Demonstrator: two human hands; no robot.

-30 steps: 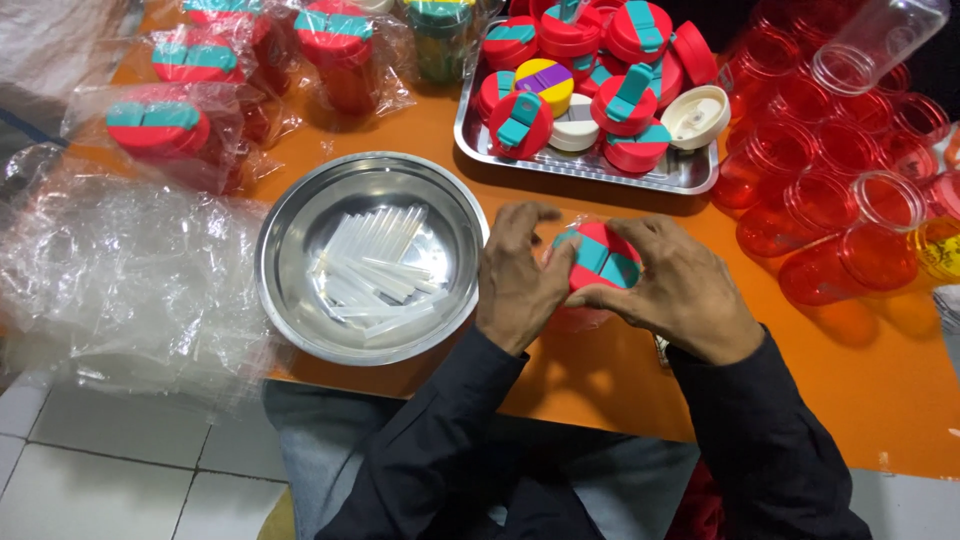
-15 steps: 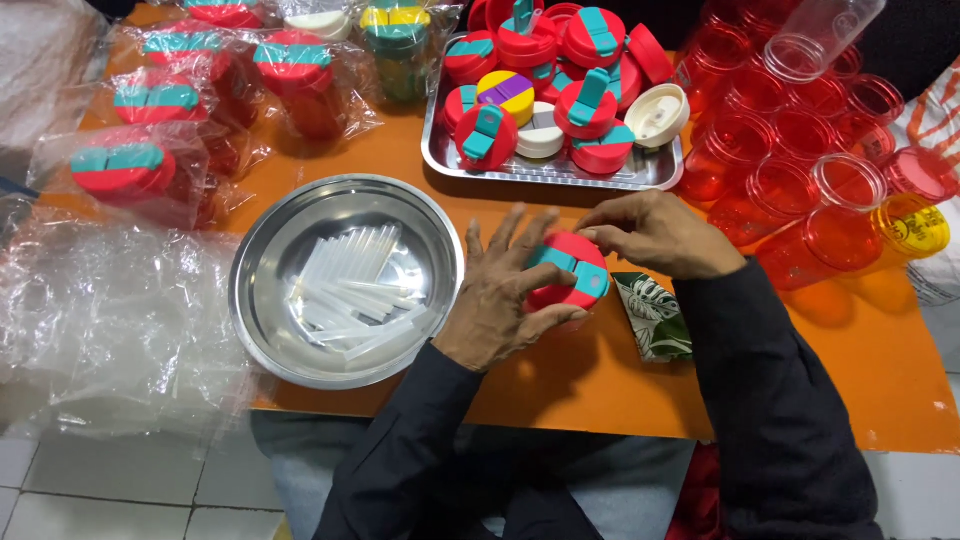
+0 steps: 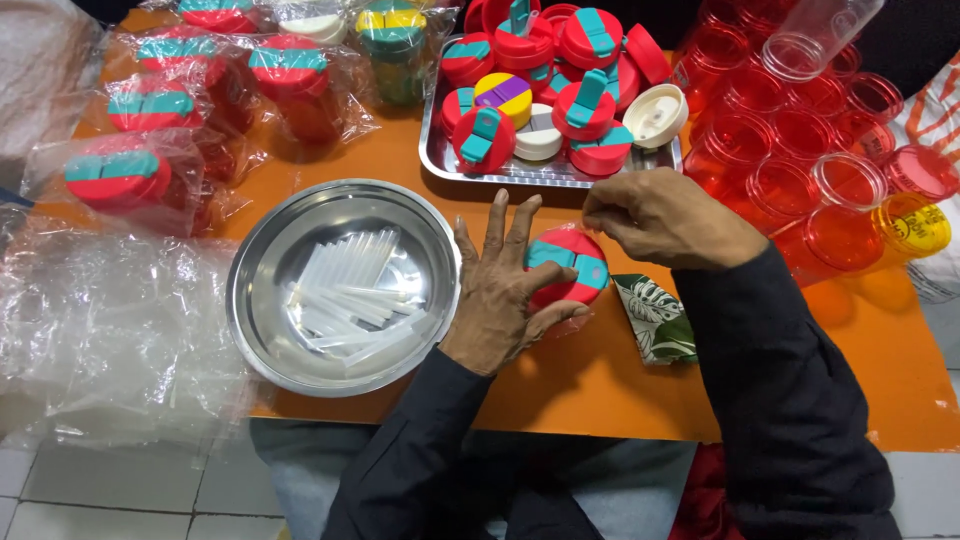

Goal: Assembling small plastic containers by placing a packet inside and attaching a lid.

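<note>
Small packing workshop: orange table (image 3: 600, 390) w/ tray of lids (image 3: 550, 170), empty red jars (image 3: 800, 170), bagged jars (image 3: 200, 110).

Clear plastic bags (image 3: 200, 110), each wrapping a red jar with a teal-strapped lid, crowd the orange table at ten o'clock. Loose empty clear bags (image 3: 100, 330) lie heaped at eight o'clock.

Left hand (image 3: 500, 290) splayed, right hand (image 3: 665, 215) pinched.
</note>
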